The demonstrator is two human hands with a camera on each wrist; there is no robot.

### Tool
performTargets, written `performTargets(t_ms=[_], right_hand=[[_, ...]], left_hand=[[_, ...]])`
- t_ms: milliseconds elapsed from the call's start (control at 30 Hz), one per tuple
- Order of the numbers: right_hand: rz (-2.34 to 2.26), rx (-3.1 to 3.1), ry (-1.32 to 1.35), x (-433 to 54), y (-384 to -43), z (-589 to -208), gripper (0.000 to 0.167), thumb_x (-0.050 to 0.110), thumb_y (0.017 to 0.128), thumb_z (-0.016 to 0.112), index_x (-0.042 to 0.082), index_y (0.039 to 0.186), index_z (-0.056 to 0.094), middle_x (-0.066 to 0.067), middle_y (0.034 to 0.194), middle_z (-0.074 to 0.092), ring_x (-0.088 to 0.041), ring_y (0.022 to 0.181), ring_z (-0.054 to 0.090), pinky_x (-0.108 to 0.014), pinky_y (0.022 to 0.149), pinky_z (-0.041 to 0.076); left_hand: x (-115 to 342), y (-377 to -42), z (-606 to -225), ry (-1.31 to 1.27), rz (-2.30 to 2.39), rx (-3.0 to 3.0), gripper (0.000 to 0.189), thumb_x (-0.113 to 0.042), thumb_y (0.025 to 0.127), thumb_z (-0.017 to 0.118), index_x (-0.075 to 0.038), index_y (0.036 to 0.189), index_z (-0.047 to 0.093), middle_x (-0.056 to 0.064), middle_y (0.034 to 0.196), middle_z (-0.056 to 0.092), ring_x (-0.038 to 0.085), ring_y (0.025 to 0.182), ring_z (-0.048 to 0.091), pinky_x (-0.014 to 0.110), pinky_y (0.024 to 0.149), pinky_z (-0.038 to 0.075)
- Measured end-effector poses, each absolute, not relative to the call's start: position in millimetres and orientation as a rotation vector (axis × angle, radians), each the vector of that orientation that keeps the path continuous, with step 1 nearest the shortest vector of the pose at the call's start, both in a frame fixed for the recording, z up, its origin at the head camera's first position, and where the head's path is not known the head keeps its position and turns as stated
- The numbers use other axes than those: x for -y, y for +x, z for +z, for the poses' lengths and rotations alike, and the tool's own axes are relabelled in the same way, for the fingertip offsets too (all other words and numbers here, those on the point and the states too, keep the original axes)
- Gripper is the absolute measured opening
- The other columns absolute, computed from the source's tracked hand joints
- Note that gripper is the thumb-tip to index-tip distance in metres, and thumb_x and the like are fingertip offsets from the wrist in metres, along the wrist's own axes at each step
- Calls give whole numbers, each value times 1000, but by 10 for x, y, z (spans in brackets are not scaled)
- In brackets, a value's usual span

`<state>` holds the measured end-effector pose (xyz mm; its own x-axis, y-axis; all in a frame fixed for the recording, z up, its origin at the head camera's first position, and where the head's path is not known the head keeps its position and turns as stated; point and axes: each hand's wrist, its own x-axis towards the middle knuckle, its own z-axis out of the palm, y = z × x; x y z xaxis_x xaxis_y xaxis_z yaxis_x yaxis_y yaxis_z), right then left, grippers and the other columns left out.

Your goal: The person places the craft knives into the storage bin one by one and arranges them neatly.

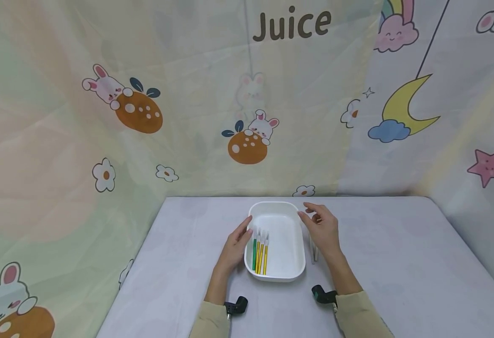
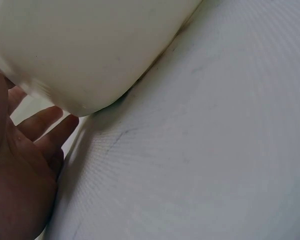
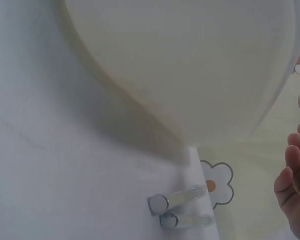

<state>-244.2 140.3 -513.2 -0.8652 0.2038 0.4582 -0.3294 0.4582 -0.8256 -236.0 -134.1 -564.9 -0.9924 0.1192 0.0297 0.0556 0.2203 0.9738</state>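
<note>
A white rectangular tray (image 1: 282,249) with rounded corners rests on the table. Inside, along its left side, lie several slender sticks (image 1: 260,256), green and yellow with clear capped ends; their exact kind is unclear. My left hand (image 1: 233,246) holds the tray's left rim, thumb at the rim and fingers against the outer wall (image 2: 90,60). Beside the upper right corner is my right hand (image 1: 324,230), its fingers loosely bent with nothing between them. Two slim silvery sticks (image 3: 177,202) with clear ends lie on the table right of the tray, partly behind my right hand in the head view.
A pale cloth covers the table (image 1: 399,263). Behind it hangs a printed curtain (image 1: 196,94) with rabbits, oranges and flowers, meeting the table's back edge. Small black wrist cameras (image 1: 324,295) sit at both sleeves.
</note>
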Motion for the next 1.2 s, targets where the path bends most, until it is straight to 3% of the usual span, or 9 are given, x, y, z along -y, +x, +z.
performTargets(t_ms=[500, 767, 1200], right_hand=[[1400, 2305, 36, -1512, -2466, -5180, 37, 16, 90, 83, 7, 126, 74, -14, 108, 73, -17, 79, 56, -13, 65, 45], [1390, 2308, 14, -1607, -2504, -5229, 37, 18, 92, 81, 7, 126, 74, -18, 109, 72, -14, 78, 56, -11, 67, 43], [1386, 2366, -61, -1693, -2515, -5267, 39, 22, 92, 81, 10, 128, 73, -15, 110, 72, -19, 79, 55, -19, 64, 44]], left_hand=[[1337, -2366, -5648, 174, 1936, -2392, 49, -32, 110, 51, -28, 159, 44, -12, 167, 37, 18, 158, 30, 48, 129, 26], [1341, -2363, -5652, 152, 1937, -2402, 44, -35, 109, 52, -45, 152, 48, -14, 166, 38, 17, 158, 30, 46, 129, 26], [1338, -2350, -5649, 153, 1927, -2415, 44, -36, 109, 52, -45, 152, 48, -13, 166, 38, 18, 158, 31, 47, 129, 27]])
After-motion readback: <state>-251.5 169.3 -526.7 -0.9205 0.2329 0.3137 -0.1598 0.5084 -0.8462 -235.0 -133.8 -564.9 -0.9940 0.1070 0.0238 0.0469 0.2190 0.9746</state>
